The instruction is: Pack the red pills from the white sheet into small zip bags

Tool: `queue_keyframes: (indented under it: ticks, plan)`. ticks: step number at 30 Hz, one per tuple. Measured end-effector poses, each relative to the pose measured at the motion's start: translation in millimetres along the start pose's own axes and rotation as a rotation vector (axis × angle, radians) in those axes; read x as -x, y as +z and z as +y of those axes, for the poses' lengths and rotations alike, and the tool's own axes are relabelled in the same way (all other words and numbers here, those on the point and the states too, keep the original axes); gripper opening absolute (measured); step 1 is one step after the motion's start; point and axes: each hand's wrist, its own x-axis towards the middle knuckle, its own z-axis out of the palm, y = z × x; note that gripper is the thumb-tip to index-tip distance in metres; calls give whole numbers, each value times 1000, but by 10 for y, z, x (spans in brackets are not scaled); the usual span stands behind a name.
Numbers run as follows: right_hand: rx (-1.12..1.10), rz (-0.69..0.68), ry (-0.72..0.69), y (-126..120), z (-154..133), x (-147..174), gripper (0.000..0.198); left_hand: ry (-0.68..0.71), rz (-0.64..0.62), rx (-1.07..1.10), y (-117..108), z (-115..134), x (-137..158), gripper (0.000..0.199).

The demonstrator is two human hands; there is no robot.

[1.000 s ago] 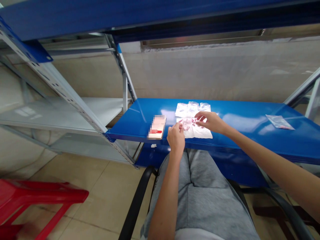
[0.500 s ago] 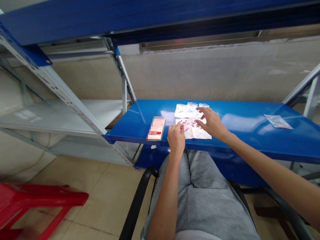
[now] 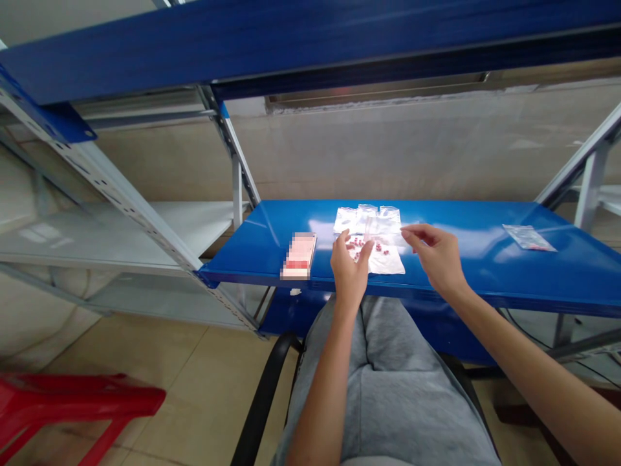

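My right hand (image 3: 434, 255) is beyond the right edge of a white paper sheet (image 3: 388, 262), thumb and fingertips pinched on the edge of what looks like a small clear zip bag (image 3: 381, 232). The bag extends leftward above the sheet, its outline faint against the white. My left hand (image 3: 350, 266) is over the sheet's left part with thumb and fingers apart, partly covering it. Small red beads (image 3: 379, 247) lie scattered on the paper between the hands. Several clear plastic bags (image 3: 345, 219) rest in a row just behind the sheet.
A blue metal shelf (image 3: 466, 278) serves as the work surface. The phone (image 3: 299, 255) lies left of the sheet. Farther right is another clear bag (image 3: 528, 237) with reddish contents. A blue beam (image 3: 310, 48) crosses overhead, and a red stool (image 3: 72, 401) stands on the floor at left.
My right hand has moved right, off the beads, and now pinches a small clear bag. My left thumb and fingers have spread apart. The view has tilted slightly.
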Motion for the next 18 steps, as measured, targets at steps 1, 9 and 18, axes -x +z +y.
queue_keyframes:
  ticks: [1,9,18]
  plan:
    - [-72,13,72,-5,49,0,27,-74,-33,53,59,35,34,51]
    - [-403,-70,355,46,309,205,46,-251,-268,249,446,95,268,32]
    - [-293,-312,485,-240,454,-248,40,-269,-439,228,634,160,-196,8]
